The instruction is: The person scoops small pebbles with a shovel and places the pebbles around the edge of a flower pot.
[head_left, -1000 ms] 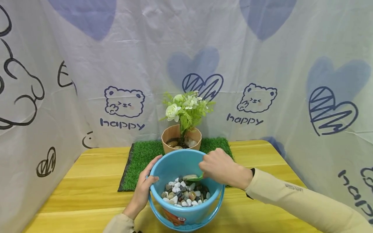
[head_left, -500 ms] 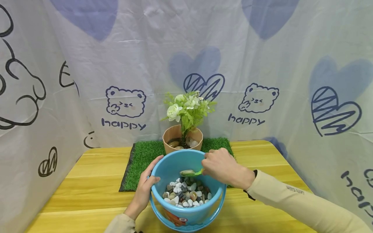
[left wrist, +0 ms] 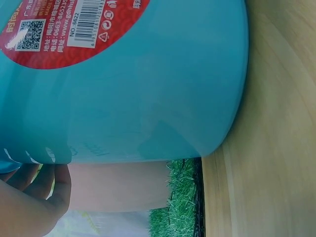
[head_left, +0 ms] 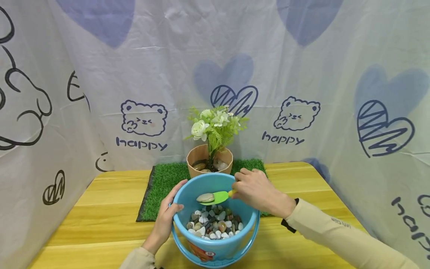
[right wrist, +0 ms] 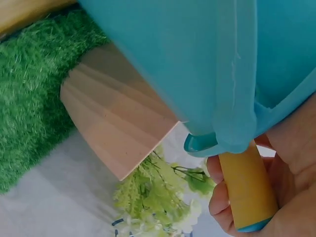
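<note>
A blue bucket [head_left: 215, 244] with pebbles [head_left: 215, 224] at its bottom is tilted toward me on the table. My left hand [head_left: 165, 215] grips its left rim, thumb over the edge; in the left wrist view the fingers [left wrist: 58, 190] lie against the outer wall. My right hand [head_left: 258, 189] holds a small toy shovel [head_left: 220, 196] by its yellow handle [right wrist: 247, 190]. The green blade is inside the bucket's mouth, above the pebbles, and carries one large pale stone [head_left: 205, 198].
Just behind the bucket stands a pinkish flower pot [head_left: 209, 160] with white artificial flowers [head_left: 218, 119] and a few stones. It sits on a green turf mat [head_left: 168, 186]. The yellow wooden table [head_left: 100, 209] is enclosed by printed white curtains [head_left: 147, 74].
The shovel has risen off the pebbles and shifted left, lifting the large stone with it, and more of its green blade shows. My left hand stays on the rim.
</note>
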Action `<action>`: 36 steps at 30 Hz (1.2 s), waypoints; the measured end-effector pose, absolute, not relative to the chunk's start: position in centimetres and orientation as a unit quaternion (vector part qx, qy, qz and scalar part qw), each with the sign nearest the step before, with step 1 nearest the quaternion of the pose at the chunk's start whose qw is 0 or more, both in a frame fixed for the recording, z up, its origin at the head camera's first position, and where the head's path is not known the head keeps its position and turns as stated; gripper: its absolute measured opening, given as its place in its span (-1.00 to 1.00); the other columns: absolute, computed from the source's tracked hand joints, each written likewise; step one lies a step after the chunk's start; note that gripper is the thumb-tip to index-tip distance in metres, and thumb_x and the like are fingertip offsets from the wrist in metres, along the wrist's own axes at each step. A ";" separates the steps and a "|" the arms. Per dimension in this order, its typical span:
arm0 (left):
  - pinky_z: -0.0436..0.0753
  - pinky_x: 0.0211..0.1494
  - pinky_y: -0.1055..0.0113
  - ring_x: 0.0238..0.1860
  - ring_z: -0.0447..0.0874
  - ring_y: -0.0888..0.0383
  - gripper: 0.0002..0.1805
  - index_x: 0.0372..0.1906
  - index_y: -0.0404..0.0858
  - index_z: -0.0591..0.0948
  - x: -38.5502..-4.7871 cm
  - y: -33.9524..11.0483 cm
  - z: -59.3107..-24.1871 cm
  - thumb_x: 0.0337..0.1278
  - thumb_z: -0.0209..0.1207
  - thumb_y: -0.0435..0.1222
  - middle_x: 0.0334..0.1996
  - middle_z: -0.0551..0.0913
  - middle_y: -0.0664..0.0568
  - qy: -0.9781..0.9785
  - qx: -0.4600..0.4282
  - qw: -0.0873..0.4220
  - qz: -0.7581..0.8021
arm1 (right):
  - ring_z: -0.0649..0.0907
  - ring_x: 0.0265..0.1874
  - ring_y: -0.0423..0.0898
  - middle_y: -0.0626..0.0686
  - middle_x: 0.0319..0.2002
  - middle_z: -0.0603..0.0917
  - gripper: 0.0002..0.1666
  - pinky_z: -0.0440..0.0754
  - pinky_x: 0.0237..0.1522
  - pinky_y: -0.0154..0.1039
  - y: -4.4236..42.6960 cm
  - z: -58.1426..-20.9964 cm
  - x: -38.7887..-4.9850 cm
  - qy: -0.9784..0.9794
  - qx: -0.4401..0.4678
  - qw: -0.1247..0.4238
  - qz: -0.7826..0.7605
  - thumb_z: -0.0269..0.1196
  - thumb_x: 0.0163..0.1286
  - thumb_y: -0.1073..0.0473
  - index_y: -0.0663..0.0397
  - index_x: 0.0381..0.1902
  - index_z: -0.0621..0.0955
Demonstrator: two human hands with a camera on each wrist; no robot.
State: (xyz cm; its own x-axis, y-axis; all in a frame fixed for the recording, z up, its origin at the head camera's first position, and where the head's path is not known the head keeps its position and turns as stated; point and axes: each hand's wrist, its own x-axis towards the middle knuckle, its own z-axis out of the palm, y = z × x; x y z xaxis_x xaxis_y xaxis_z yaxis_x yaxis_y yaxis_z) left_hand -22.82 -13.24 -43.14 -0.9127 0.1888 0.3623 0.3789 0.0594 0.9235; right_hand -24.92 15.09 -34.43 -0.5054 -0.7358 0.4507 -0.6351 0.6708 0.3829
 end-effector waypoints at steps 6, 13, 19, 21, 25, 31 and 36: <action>0.58 0.13 -0.10 0.31 0.41 -0.28 -0.26 0.48 -0.02 0.26 -22.7 -13.3 -43.2 0.10 -0.16 -0.38 0.39 0.35 -0.21 -0.723 -0.197 0.068 -0.658 | 0.31 -0.53 -0.20 -0.16 -0.53 0.46 -0.82 0.10 -0.54 -0.37 15.2 -34.6 -24.9 -0.875 0.395 0.276 -0.042 0.40 0.10 -0.16 -0.26 -0.48 0.73; 0.58 0.12 -0.07 0.30 0.42 -0.27 -0.27 0.47 0.01 0.27 -22.7 -13.3 -43.1 0.11 -0.16 -0.37 0.38 0.36 -0.21 -0.721 -0.195 0.063 -0.662 | 0.31 -0.52 -0.21 -0.21 -0.52 0.52 -0.86 0.06 -0.49 -0.36 15.1 -35.2 -24.8 -0.880 0.389 0.271 0.002 0.41 0.11 -0.12 -0.27 -0.46 0.74; 0.59 0.11 -0.08 0.29 0.44 -0.26 -0.27 0.46 0.02 0.28 -22.7 -13.2 -43.1 0.09 -0.15 -0.37 0.37 0.38 -0.21 -0.722 -0.191 0.068 -0.661 | 0.43 -0.47 -0.20 -0.21 -0.45 0.68 -0.85 0.23 -0.50 -0.37 14.8 -35.4 -24.7 -0.883 0.379 0.274 0.022 0.43 0.09 -0.11 -0.26 -0.44 0.76; 0.59 0.11 -0.08 0.29 0.44 -0.26 -0.27 0.46 0.02 0.29 -22.7 -13.2 -43.0 0.09 -0.15 -0.37 0.36 0.39 -0.21 -0.721 -0.190 0.068 -0.663 | 0.44 -0.47 -0.20 -0.21 -0.44 0.69 -0.84 0.26 -0.49 -0.37 14.8 -35.5 -24.7 -0.885 0.376 0.275 0.021 0.43 0.09 -0.12 -0.25 -0.42 0.77; 0.59 0.11 -0.08 0.29 0.44 -0.26 -0.27 0.46 0.03 0.28 -22.7 -13.2 -43.0 0.10 -0.15 -0.37 0.36 0.39 -0.21 -0.720 -0.190 0.062 -0.665 | 0.43 -0.48 -0.20 -0.21 -0.44 0.69 -0.83 0.28 -0.48 -0.37 14.8 -35.7 -24.4 -0.886 0.369 0.281 0.021 0.44 0.07 -0.13 -0.26 -0.41 0.78; 0.59 0.11 -0.05 0.29 0.44 -0.25 -0.27 0.46 0.03 0.28 -22.7 -13.2 -43.0 0.10 -0.15 -0.37 0.37 0.39 -0.21 -0.722 -0.194 0.066 -0.661 | 0.43 -0.48 -0.20 -0.21 -0.45 0.68 -0.81 0.30 -0.46 -0.35 14.8 -35.9 -24.4 -0.883 0.365 0.293 0.015 0.42 0.08 -0.17 -0.28 -0.41 0.78; 0.60 0.10 -0.03 0.29 0.44 -0.25 -0.26 0.47 0.03 0.28 -22.8 -13.3 -43.1 0.10 -0.15 -0.37 0.36 0.39 -0.21 -0.723 -0.194 0.067 -0.659 | 0.45 -0.46 -0.20 -0.21 -0.44 0.69 -0.80 0.31 -0.46 -0.34 14.7 -36.0 -24.4 -0.883 0.365 0.296 0.013 0.42 0.09 -0.16 -0.28 -0.38 0.79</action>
State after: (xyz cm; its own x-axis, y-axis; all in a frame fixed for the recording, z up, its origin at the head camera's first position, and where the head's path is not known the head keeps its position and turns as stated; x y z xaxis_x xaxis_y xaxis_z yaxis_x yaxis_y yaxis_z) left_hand -22.78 -13.31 -43.07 -0.9155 0.1935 0.3527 0.3691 0.0551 0.9278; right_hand -24.40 14.69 -35.98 -0.5593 -0.6360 0.5316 -0.6519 0.7336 0.1919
